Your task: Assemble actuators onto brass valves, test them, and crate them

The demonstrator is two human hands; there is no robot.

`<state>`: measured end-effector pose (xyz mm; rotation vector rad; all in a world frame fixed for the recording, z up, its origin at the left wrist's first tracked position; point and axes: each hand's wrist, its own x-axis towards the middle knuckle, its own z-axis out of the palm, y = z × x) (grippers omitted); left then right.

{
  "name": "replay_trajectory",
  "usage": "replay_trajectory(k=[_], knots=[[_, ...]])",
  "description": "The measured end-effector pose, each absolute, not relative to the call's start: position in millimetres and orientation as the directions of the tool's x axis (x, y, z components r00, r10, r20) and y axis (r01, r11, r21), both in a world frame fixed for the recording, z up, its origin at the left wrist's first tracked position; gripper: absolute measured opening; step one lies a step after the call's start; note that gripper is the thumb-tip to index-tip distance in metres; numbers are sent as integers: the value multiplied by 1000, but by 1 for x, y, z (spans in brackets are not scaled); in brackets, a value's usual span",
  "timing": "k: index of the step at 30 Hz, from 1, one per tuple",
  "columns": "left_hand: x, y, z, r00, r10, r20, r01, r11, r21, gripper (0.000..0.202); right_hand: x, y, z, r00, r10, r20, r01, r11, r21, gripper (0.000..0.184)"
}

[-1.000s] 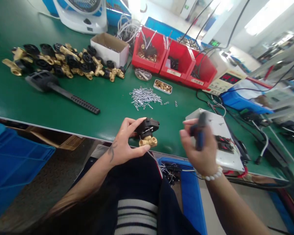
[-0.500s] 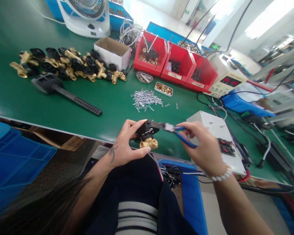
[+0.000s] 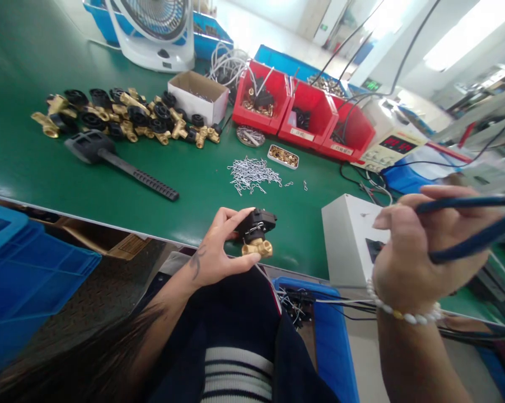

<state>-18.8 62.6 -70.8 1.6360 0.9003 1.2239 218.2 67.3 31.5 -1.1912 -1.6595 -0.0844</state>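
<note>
My left hand [image 3: 223, 243] grips a brass valve with a black plastic top [image 3: 257, 230] near the front edge of the bench. A thin metal clip sits around the neck of its black part. My right hand [image 3: 424, 252] is raised over the right side, wrapped around blue-handled pliers [image 3: 475, 246]; their jaws lie beyond the right edge of the view. Beyond the left hand lies a pile of metal spring clips [image 3: 252, 173] on the green bench.
Several brass fittings with black caps [image 3: 137, 116] lie at the back left, behind a black mallet [image 3: 129, 168]. A white carton [image 3: 200, 98], red bins [image 3: 261, 101] and a small tray of brass parts [image 3: 283, 156] stand farther back. A grey-white box [image 3: 349, 240] is at right.
My right hand has moved the pliers away from the valve, to the right and turned them outward. The left hand holds the valve in nearly the same place. The view has shifted slightly.
</note>
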Motion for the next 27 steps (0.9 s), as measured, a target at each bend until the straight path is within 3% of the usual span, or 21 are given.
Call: replay_trajectory(k=[1,3,5,6,8,10,11,13,16,17,20,22,25,27], knots=[[-19,63,-70,247,912,327,47,-348,936,74,216,67,29,23,615,788,704,550,-450,24],[-19,62,-70,237,919,314,45,-334,942,73,211,67,23,-200,649,734,687,627,-367,23],[-19,62,-70,228,924,307,38,-323,946,73,210,67,22,-469,735,490,694,650,-311,19],[-20,62,-70,235,923,305,39,-323,946,73,211,67,24,-513,752,414,708,643,-291,17],[-20,61,-69,256,916,311,53,-334,941,73,215,68,30,-397,777,488,760,577,-300,17],[-21,61,-69,273,910,312,62,-340,938,74,216,70,34,-119,690,714,743,539,-397,17],[-21,61,-69,274,911,308,58,-336,940,74,216,71,34,-32,644,764,718,547,-431,16],[-21,61,-68,270,916,298,42,-320,946,74,213,72,33,-163,693,702,705,580,-409,13],[-20,62,-68,272,922,274,10,-288,958,74,213,71,32,-511,791,337,756,600,-262,12],[-20,62,-68,273,924,269,1,-280,960,74,213,70,33,-510,795,329,769,592,-241,13],[-19,61,-66,270,926,266,-2,-275,961,77,214,67,35,-186,735,652,809,491,-323,16],[-19,62,-65,274,923,270,16,-285,958,79,213,68,31,-72,679,731,782,493,-381,15],[-19,64,-63,273,923,273,44,-295,954,80,217,76,19,-418,735,534,723,625,-295,9],[-19,65,-63,271,923,272,54,-296,954,81,225,83,13,-467,736,490,708,643,-291,15]])
